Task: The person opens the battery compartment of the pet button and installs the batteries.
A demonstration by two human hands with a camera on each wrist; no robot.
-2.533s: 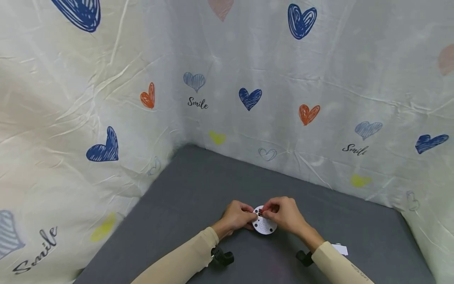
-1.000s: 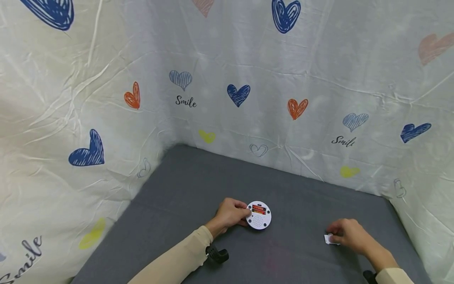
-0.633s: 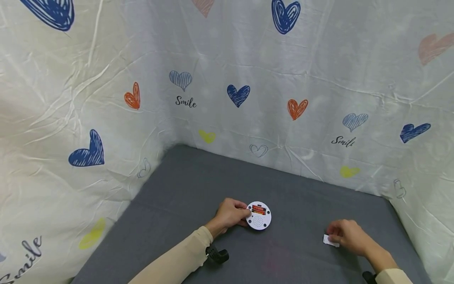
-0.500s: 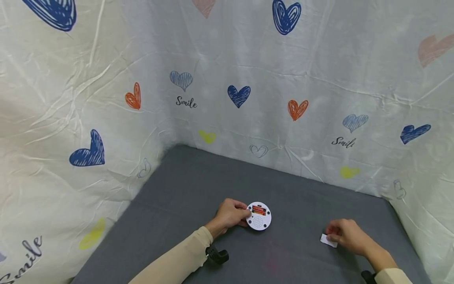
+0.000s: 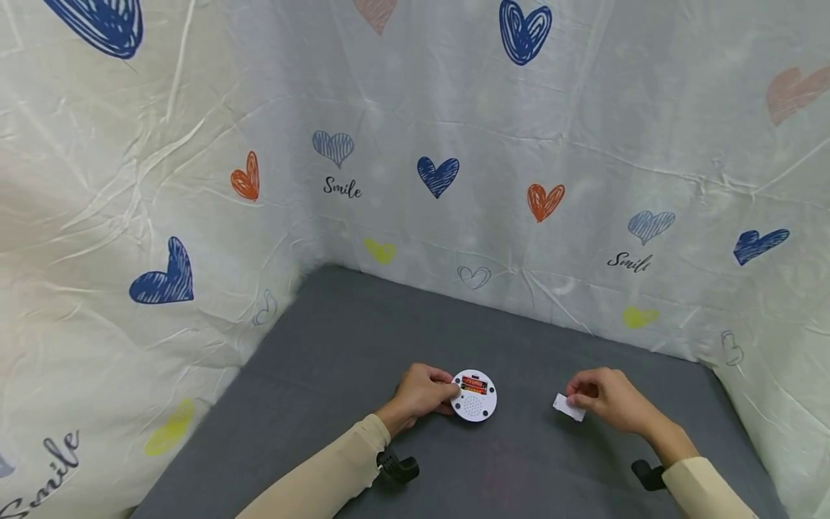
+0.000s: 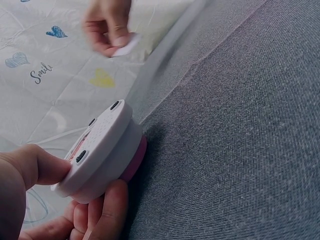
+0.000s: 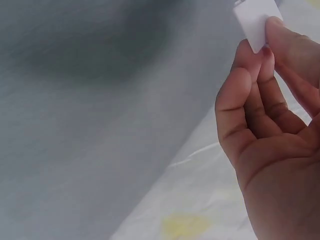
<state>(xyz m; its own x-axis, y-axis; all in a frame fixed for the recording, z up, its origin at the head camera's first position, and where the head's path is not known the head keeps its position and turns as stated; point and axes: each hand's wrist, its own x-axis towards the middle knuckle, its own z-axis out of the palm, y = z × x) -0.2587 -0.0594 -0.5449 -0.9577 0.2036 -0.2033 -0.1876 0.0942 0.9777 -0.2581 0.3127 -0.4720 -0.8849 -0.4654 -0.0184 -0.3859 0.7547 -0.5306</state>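
Observation:
My left hand grips the left edge of a round white battery-powered device, thumb on its face and fingers beneath. Two red batteries lie side by side in its uncovered compartment, above a patch of small speaker holes. Dark feet dot the rim, and the left wrist view shows a pink part on the underside, close to the table. To the right, my right hand pinches a small white battery cover between thumb and fingers, a small tab showing at one end. The cover is held above the table, apart from the device.
A dark grey cloth covers the table. White curtains printed with hearts and "Smile" rise along its left, back and right sides. Black bands are worn at both wrists.
My right hand left the device for the table at right, picked up the white cover and brought it back leftward. Both batteries now lie in the compartment. The left hand keeps its hold.

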